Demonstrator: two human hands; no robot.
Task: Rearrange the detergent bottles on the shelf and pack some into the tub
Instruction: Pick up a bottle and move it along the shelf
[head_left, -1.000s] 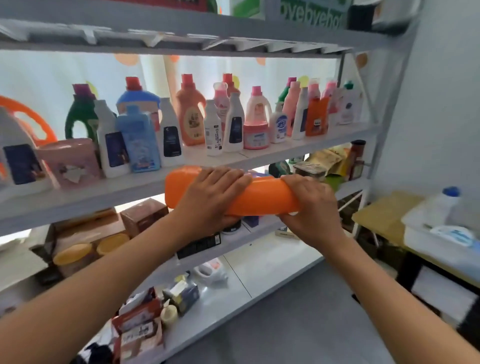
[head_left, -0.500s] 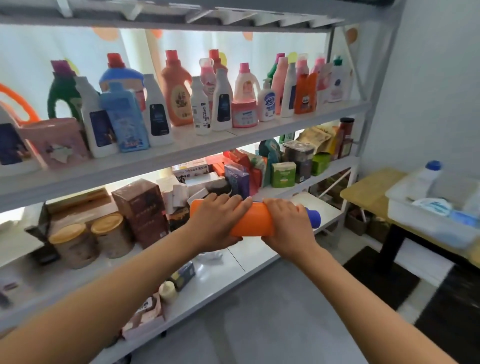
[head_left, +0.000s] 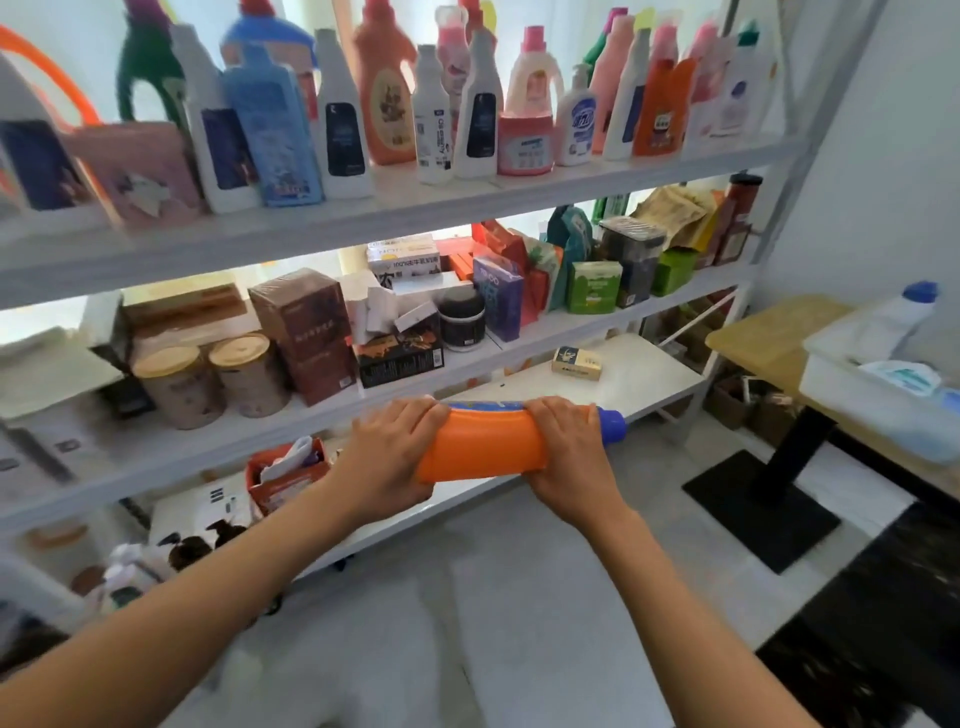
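Gripping orange bottle (head_left: 480, 449) sideways, both hands (head_left: 395, 454) (head_left: 569, 449) over open floor (head_left: 519, 597).

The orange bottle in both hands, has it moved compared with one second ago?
Yes. The orange bottle has come down: it was level with the detergent shelf edge, and now it is two shelves lower.

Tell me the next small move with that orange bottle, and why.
Probably carry the orange bottle rightward toward the tub on the wooden table: both the left hand and right hand hold it sideways, off the shelf.
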